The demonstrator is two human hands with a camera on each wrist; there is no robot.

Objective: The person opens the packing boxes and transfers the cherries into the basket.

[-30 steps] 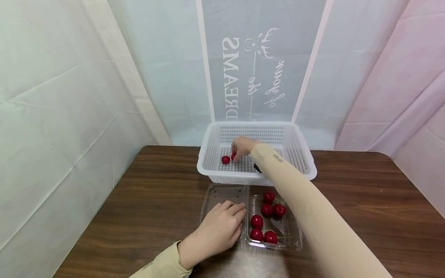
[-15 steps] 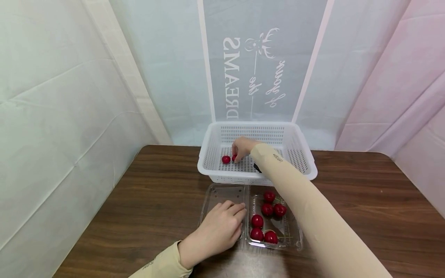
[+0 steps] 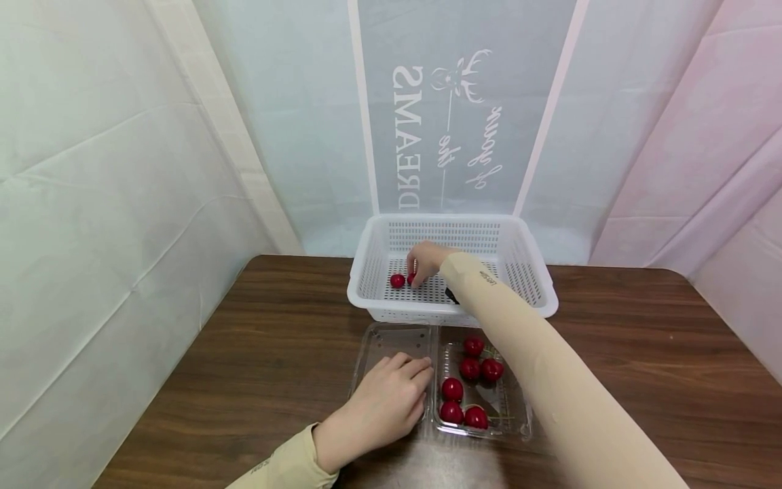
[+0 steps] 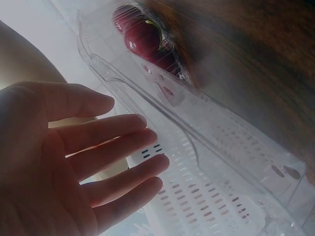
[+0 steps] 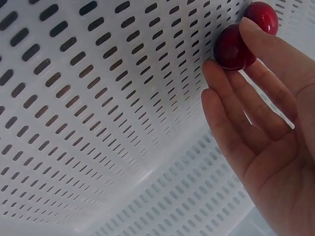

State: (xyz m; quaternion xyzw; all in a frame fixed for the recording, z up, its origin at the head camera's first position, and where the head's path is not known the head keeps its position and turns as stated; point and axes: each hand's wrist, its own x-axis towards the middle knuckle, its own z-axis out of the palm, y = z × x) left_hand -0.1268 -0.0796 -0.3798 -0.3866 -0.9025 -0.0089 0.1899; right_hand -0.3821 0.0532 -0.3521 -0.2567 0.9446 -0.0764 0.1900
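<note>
Inside the white slotted plastic basket (image 3: pixel 449 309), my right hand (image 3: pixel 427 258) pinches a dark red cherry (image 5: pixel 234 49) between thumb and fingers, low over the basket floor. A second cherry (image 3: pixel 397 281) lies just beside it. My left hand (image 3: pixel 387 397) is over the lid half (image 3: pixel 397 334) of a clear hinged plastic box, fingers relaxed and holding nothing. From the left wrist view, the fingers (image 4: pixel 118 152) are spread near the clear lid edge; contact cannot be told. Several cherries (image 3: pixel 452 389), some with green stems, lie in the box's other half.
The basket stands at the back of the brown wooden table (image 3: pixel 263 353), directly behind the clear box. A grey-white printed curtain (image 3: pixel 452 136) hangs behind it, and pale cloth walls (image 3: pixel 122 204) flank the table. My right forearm crosses above the box's right side.
Almost nothing moves. My right hand stays at the same cherry in the basket with only a very slight shift of its fingers, and my left hand keeps its place over the lid.
</note>
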